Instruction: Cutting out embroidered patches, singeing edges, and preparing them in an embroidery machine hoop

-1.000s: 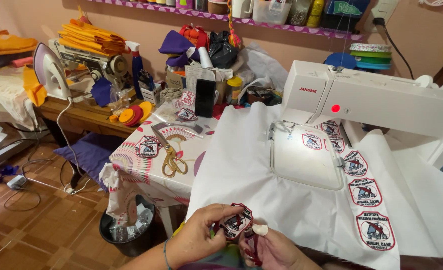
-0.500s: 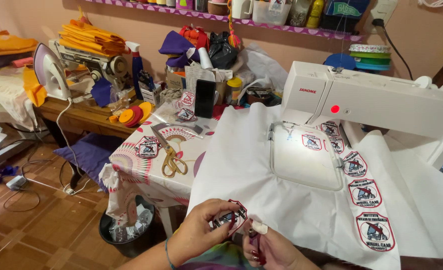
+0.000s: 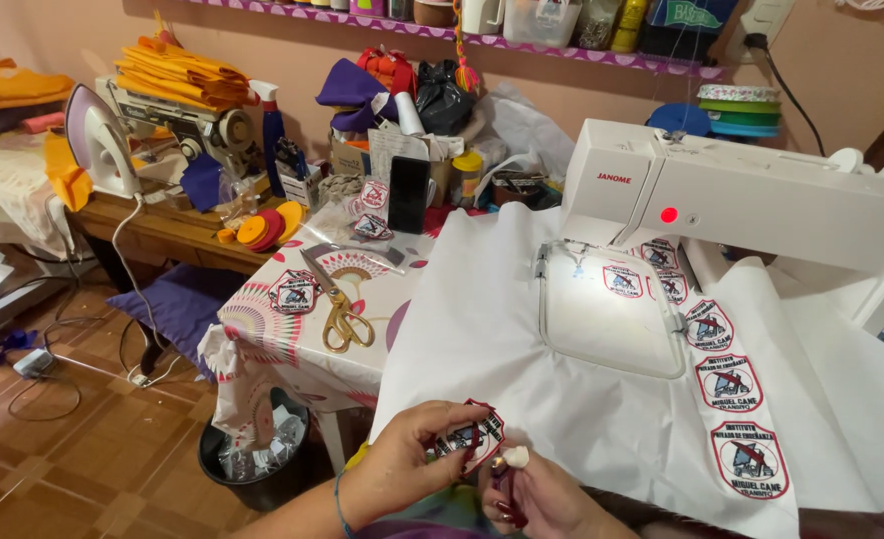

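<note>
The left hand [image 3: 407, 464] pinches an embroidered patch [image 3: 470, 437] over the white fabric [image 3: 482, 329]. The right hand [image 3: 547, 494] grips a small dark red tool [image 3: 505, 489] beside it.

Table [image 3: 292, 344] with patterned cloth carries gold-handled scissors [image 3: 337, 304] near its centre, a shield-shaped patch [image 3: 293, 291] just beside them at 9 o'clock, a dark phone [image 3: 408, 195] upright at 1 o'clock, and white backing fabric [image 3: 482, 329] draped over its 3 o'clock side under the white embroidery machine [image 3: 741, 195]. Wooden bench [image 3: 162, 225] at 10 o'clock holds a flat iron [image 3: 97, 145], an older sewing machine [image 3: 197, 125] and stacked coloured felt discs [image 3: 262, 228]. Tiled floor [image 3: 62, 449] at 7 o'clock has cables [image 3: 32, 359] and a black bin [image 3: 257, 454] tucked under the table edge.
</note>
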